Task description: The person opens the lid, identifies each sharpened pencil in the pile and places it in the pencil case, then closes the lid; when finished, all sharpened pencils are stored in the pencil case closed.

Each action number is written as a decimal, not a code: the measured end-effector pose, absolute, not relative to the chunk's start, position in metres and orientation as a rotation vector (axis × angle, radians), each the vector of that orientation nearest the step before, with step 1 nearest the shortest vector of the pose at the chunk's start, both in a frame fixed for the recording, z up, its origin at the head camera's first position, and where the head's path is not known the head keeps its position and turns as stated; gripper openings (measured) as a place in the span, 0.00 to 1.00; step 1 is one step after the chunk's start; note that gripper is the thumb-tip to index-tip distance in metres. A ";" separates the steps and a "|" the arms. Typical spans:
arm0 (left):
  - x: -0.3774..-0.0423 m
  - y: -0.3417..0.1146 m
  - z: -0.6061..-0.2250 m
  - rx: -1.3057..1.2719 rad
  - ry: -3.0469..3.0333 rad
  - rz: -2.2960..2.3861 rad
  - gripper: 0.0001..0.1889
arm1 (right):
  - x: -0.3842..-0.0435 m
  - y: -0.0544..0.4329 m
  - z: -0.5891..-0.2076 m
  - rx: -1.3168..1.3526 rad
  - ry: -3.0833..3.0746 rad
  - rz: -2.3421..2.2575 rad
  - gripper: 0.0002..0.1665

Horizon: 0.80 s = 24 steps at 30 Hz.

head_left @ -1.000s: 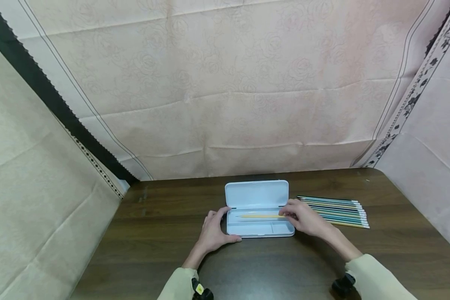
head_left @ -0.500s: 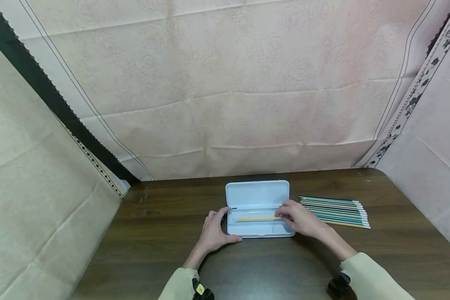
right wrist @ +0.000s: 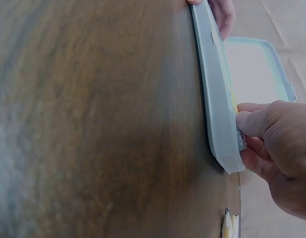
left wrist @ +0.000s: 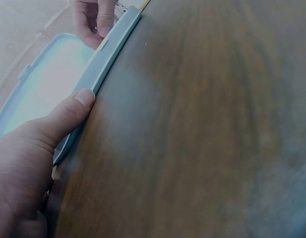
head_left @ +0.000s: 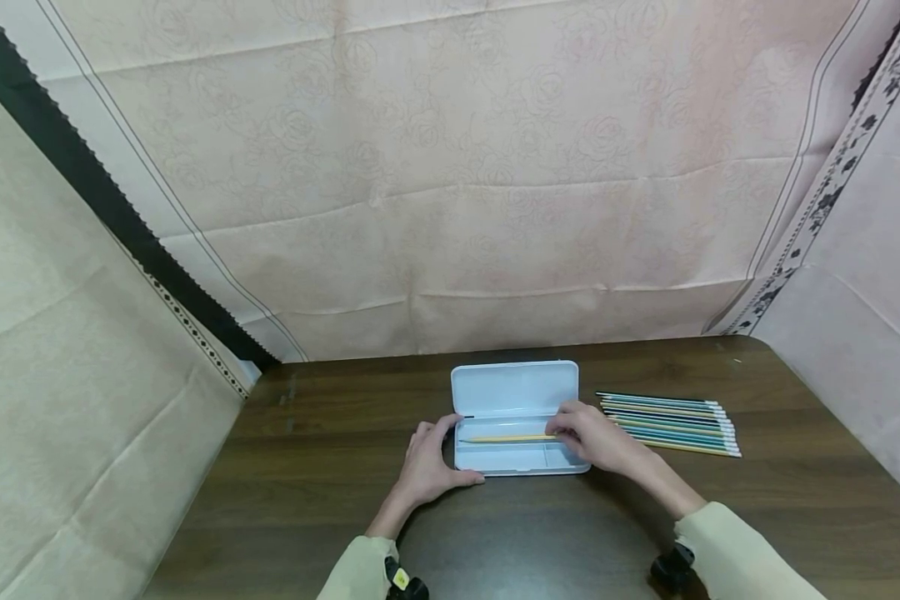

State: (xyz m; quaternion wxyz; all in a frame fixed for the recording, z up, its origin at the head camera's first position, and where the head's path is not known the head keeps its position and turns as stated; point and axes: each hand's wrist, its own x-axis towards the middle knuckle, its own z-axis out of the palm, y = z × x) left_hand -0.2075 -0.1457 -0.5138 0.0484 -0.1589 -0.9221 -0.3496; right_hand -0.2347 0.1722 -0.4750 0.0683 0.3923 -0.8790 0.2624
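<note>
A light blue pencil case (head_left: pixel 514 390) lies on the brown table with its lid raised at the back. My left hand (head_left: pixel 425 468) holds its left end, the thumb (left wrist: pixel 73 110) on the front edge and a finger at the back corner. Over the right part of the tray, my right hand (head_left: pixel 596 437) pinches a yellow pencil (head_left: pixel 504 438) near one end. That pencil lies lengthwise along the long compartment, its pointed end to the left. In the right wrist view, the case's side wall (right wrist: pixel 214 99) hides most of the pencil.
To the right of the case, several pencils (head_left: pixel 678 427) in black, teal and yellow lie side by side on the wooden table (head_left: pixel 525 533). Pale patterned cloth (head_left: pixel 450 183) hangs behind the table and at both sides.
My right hand has moved a little to the left with the yellow pencil, which now sits further left along the tray. The left hand has stayed on the case.
</note>
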 end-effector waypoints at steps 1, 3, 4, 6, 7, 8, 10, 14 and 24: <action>-0.208 -0.146 -0.514 -0.487 -2.808 -1.067 0.52 | -0.235 0.173 -0.476 1.174 -2.642 0.791 0.12; -0.207 -0.146 -0.513 -0.494 -2.800 -1.070 0.52 | -0.235 0.175 -0.476 1.151 -2.628 0.796 0.11; -0.207 -0.146 -0.514 -0.492 -2.803 -1.071 0.52 | -0.235 0.176 -0.476 1.134 -2.618 0.797 0.11; -0.207 -0.146 -0.514 -0.496 -2.797 -1.072 0.52 | -0.234 0.182 -0.475 1.085 -2.606 0.801 0.12; -0.207 -0.146 -0.514 -0.497 -2.796 -1.071 0.52 | -0.233 0.186 -0.474 1.054 -2.603 0.804 0.12; -0.207 -0.146 -0.514 -0.498 -2.793 -1.071 0.52 | -0.233 0.192 -0.474 1.031 -2.593 0.808 0.12; -0.208 -0.146 -0.515 -0.497 -2.795 -1.070 0.52 | -0.232 0.206 -0.474 0.996 -2.557 0.804 0.13; -0.208 -0.147 -0.516 -0.495 -2.795 -1.072 0.53 | -0.226 0.244 -0.476 0.955 -2.494 0.786 0.16; -0.209 -0.146 -0.518 -0.488 -2.794 -1.076 0.52 | -0.201 0.325 -0.483 0.834 -2.518 0.642 0.22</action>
